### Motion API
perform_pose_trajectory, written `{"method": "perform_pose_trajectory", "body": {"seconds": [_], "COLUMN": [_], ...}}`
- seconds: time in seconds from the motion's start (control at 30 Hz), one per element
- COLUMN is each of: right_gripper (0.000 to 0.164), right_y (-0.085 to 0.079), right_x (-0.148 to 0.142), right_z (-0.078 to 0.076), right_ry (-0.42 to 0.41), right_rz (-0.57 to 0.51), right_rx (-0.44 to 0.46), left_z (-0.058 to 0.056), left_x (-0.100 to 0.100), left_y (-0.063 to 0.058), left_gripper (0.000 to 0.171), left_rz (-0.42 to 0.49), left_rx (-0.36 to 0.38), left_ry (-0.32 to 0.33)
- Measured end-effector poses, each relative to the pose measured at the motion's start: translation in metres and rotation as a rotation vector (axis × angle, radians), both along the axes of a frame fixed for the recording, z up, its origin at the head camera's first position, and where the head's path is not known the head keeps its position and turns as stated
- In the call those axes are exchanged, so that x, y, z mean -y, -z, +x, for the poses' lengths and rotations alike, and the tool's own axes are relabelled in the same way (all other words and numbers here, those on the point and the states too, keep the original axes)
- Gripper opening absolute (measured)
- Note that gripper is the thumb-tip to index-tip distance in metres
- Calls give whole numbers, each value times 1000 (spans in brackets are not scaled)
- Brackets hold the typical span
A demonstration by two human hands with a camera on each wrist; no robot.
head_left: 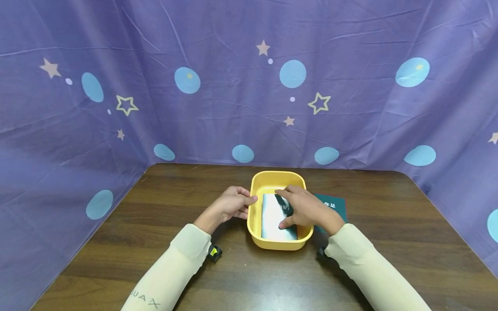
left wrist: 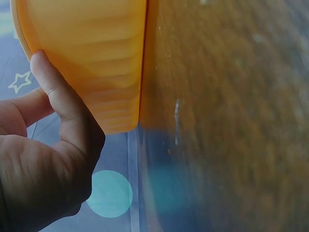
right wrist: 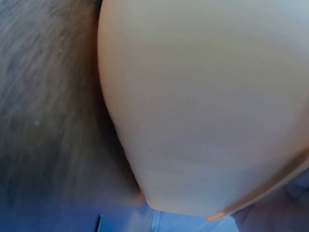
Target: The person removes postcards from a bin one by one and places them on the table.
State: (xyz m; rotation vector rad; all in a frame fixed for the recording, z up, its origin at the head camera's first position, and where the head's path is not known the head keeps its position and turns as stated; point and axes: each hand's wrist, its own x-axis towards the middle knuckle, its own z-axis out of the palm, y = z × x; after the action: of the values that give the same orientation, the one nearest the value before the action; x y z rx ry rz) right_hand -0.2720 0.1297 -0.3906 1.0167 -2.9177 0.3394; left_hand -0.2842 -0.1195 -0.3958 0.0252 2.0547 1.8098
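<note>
A yellow plastic bin [head_left: 280,245] stands on the table, and my left hand [head_left: 232,203] grips its left wall, thumb over the rim. From close by, the left wrist view has that hand [left wrist: 58,111] at the edge of the bin's ribbed side [left wrist: 96,53]. Inside lies a book [head_left: 272,224] with a shiny, pale and dark cover. Over its right part my right hand [head_left: 305,205] reaches in across the bin's right rim, thumb and fingers spread wide above the cover. The right wrist view is mostly filled by the bin's outer wall [right wrist: 203,106].
A dark teal book [head_left: 337,205] with white characters lies right of the bin, partly hidden by the right forearm. Brown wood-grain table [head_left: 186,194] surrounds the bin. Behind it hangs a purple curtain [head_left: 233,116] with stars and blue ovals.
</note>
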Motion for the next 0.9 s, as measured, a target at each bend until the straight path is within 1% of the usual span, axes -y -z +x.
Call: {"method": "perform_pose_trajectory", "body": {"seconds": [0.1, 0.23, 0.4, 0.47, 0.7, 0.8, 0.9], "right_gripper": [92, 88, 80, 74, 43, 33, 28], "right_y": [-1, -1, -5, -8, -21, -25, -30], "right_x": [-1, -2, -7, -10, -18, -20, -21], "right_z": [0, -2, -4, -4, -2, -1, 1], "right_ry": [-12, -33, -28, -27, -32, -39, -37], "right_rz": [-57, -125, -195, -224, -304, -333, -362], "right_rx": [-8, -52, -88, -93, -107, -97, -72], "left_z": [0, 2, 2, 2, 2, 1, 1], "left_x": [-1, -1, 0, 0, 0, 0, -1], "left_y": [-1, -2, -2, -2, -2, -2, -2], "left_gripper": [29, 28, 29, 30, 31, 31, 31], "left_rz": [7, 9, 5, 2, -7, -10, -14], "left_rx": [7, 9, 0, 0, 3, 2, 1], "left_ry": [-2, -2, 4, 3, -3, -2, -3]}}
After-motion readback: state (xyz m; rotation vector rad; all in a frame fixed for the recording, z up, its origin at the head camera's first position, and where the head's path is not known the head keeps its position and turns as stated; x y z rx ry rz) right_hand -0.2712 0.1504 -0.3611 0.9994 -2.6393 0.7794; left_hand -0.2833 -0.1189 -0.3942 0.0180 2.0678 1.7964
